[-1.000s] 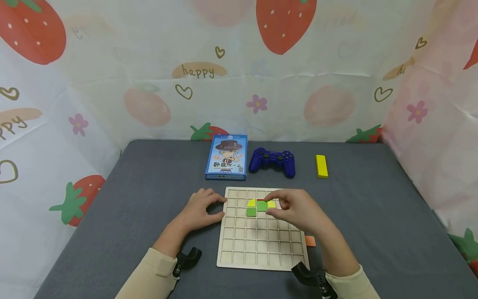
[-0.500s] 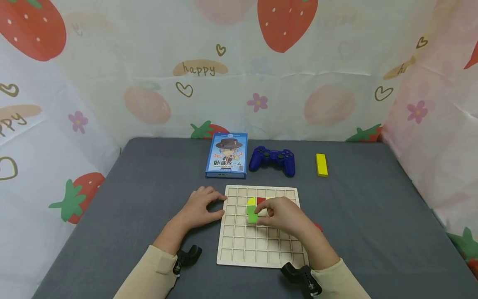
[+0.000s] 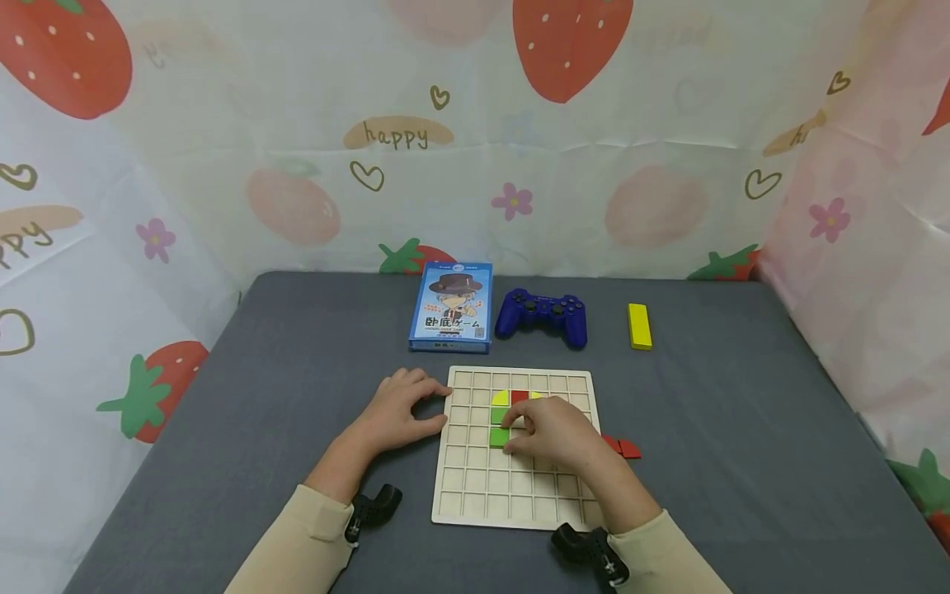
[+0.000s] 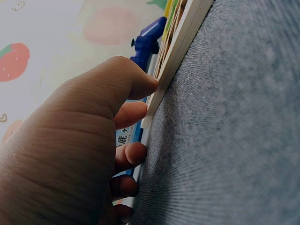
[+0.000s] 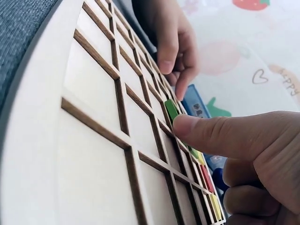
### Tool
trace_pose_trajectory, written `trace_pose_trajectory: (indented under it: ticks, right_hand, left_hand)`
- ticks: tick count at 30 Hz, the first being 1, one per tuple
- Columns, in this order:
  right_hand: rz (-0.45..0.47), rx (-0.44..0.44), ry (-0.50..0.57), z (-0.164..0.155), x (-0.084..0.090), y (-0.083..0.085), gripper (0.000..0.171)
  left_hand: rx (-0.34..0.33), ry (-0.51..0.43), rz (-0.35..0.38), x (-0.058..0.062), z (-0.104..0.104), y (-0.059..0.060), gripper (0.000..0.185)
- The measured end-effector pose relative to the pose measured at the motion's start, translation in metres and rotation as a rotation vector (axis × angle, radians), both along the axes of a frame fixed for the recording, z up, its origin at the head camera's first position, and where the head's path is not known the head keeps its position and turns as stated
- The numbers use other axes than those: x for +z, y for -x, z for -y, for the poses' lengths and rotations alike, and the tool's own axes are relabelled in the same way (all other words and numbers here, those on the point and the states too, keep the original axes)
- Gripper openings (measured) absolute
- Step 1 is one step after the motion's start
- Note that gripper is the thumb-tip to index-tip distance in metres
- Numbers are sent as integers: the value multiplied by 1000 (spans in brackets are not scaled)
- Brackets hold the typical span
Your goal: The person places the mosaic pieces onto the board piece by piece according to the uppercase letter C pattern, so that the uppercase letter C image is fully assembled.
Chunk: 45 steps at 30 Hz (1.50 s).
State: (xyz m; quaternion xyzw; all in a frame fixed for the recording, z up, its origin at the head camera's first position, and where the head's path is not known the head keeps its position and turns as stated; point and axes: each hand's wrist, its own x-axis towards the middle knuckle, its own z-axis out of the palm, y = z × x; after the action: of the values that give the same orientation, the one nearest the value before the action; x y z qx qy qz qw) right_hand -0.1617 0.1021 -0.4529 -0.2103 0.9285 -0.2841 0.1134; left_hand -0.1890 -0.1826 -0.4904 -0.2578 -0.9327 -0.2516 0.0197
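Observation:
My right hand (image 3: pixel 552 429) pinches a square green tile (image 3: pixel 499 438) between thumb and fingers, low over the gridded wooden board (image 3: pixel 471 503). In the right wrist view the thumb touches the edge of this green tile (image 5: pixel 171 109), which sits at a grid cell. Just above it on the board lie another green tile (image 3: pixel 499 415), a rounded yellow tile (image 3: pixel 500 398) and a red tile (image 3: pixel 519 397). A second yellow tile (image 3: pixel 536 395) is partly hidden by the right hand. My left hand (image 3: pixel 401 412) touches the board's left edge with spread thumb and index fingertips.
Red pieces (image 3: pixel 629 450) lie off the board's right side, partly behind the right forearm. Behind the board stand a blue card-game box (image 3: pixel 450 309), a dark blue game controller (image 3: pixel 540 317) and a yellow block (image 3: pixel 639 327) on the grey tablecloth (image 3: pixel 334 330).
My right hand has moved left and towards me with the green tile, from over the red tile to the cell below the other green tile. The left hand stays at the board's edge.

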Motion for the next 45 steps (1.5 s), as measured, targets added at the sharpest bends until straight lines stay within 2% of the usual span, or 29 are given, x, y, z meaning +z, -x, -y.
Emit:
trace_pose_trajectory:
  ticks: [6,9,14,20,25,31,38,45]
  right_hand:
    - [-29,15,11,2,1,-1,6]
    - [-26,29,7,3,3,-2,5]
    - [15,18,29,-1,11,-5,8]
    - [61,-19,133,-18,26,-5,15]
    - [82,-60,203,-34,38,-3,18]
    - [72,-93,235,-54,51,0,24]
    - [130,-138,276,-79,53,7,29]
    - [189,-172,253,-101,51,12,32]
  left_hand:
    - [-2,-3,-5,0,0,1,37]
    - [-1,-3,-5,0,0,0,37]
    - [-2,2,-11,-1,0,1,36]
    - [-4,-3,-1,-2,0,0,37]
    - [-8,-7,-10,-2,0,-1,36]
    - [-9,-12,-18,-2,1,0,36]
    - [-5,-11,-13,-2,1,0,36]
    - [-1,-8,-7,0,0,0,36]
